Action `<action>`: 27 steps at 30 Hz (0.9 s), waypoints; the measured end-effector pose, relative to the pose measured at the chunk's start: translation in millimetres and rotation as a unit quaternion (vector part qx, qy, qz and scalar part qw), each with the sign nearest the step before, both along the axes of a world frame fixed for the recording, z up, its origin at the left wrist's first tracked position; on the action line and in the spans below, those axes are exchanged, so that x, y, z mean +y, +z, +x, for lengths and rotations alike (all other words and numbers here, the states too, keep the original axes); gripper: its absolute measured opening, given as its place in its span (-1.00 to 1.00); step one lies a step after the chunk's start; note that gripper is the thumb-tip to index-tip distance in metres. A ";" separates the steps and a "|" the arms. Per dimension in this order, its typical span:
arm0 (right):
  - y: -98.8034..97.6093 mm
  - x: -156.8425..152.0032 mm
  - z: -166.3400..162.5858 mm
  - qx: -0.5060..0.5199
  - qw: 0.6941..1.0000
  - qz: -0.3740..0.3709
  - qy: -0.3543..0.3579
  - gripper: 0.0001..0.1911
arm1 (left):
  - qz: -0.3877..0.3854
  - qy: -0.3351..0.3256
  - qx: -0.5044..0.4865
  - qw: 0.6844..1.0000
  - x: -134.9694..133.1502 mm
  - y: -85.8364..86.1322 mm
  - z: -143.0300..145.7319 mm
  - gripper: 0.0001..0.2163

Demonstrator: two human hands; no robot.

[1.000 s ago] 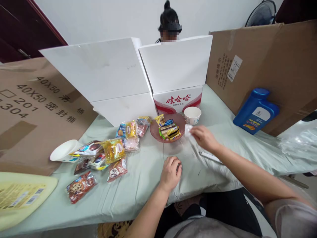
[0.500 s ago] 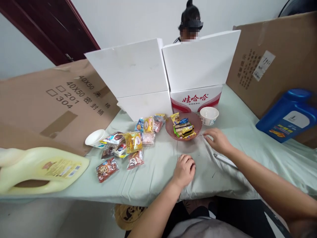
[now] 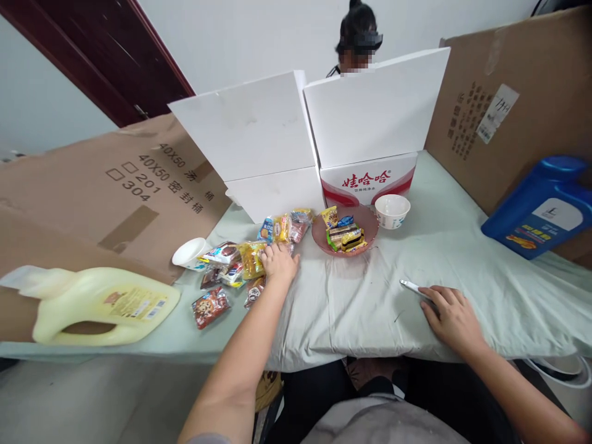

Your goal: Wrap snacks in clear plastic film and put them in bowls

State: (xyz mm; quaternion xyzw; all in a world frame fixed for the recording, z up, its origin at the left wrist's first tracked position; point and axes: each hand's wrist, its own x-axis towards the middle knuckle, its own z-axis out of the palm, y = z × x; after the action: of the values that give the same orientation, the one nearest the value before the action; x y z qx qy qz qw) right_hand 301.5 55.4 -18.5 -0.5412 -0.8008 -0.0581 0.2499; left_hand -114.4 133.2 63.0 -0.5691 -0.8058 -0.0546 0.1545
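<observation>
My left hand reaches out to a heap of snack packets on the pale green cloth. Its fingers curl down over a packet at the heap's right edge, and the packet is mostly hidden beneath them. My right hand lies flat on the cloth at the near right with its fingers stretched out. The fingertips touch the end of a thin silver object. A reddish bowl holding several wrapped sweets stands between my hands, further back. Beside the bowl is a white paper bowl.
A tipped paper cup and a yellow jug lie at the left. A blue jug leans at the right. White foam boards, a red-printed box and cardboard sheets wall the table. A person sits behind the boards.
My left hand moved from the cloth's near middle up and left onto the snack heap. My right hand drew back from beside the bowl to the silver object. The view swung left.
</observation>
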 end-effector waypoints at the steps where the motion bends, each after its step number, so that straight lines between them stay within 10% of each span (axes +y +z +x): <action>1: 0.5 0.5 -0.6 0.001 1.000 -0.002 0.002 -0.67 | -0.019 -0.003 0.003 1.000 5.0 -1.3 -5.0 -0.57; 8: 4.7 -2.8 -1.0 0.018 1.000 -0.006 0.017 -0.68 | -0.035 -0.093 -0.024 0.995 -17.2 0.0 4.5 -0.71; 14: 5.9 -1.8 -2.3 0.034 0.999 -0.023 0.009 -0.72 | 0.028 -0.455 -0.174 0.873 -89.3 -30.2 80.7 -0.69; 24: 42.7 -17.6 -57.6 0.157 0.974 -0.031 0.158 -0.65 | 0.202 -0.363 -0.332 0.847 -113.5 -62.4 107.9 -0.35; 27: 52.6 -20.8 -86.4 0.097 0.968 -0.040 0.227 -0.60 | 0.197 -0.346 -0.366 0.841 -114.1 -61.6 104.4 -0.57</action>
State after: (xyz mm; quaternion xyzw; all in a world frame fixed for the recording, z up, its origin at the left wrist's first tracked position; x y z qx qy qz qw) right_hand 215.0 34.6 34.1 -0.3583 -0.8760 0.0855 0.3112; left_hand -9.9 19.1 1.4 -0.7073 -0.5263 -0.4665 -0.0718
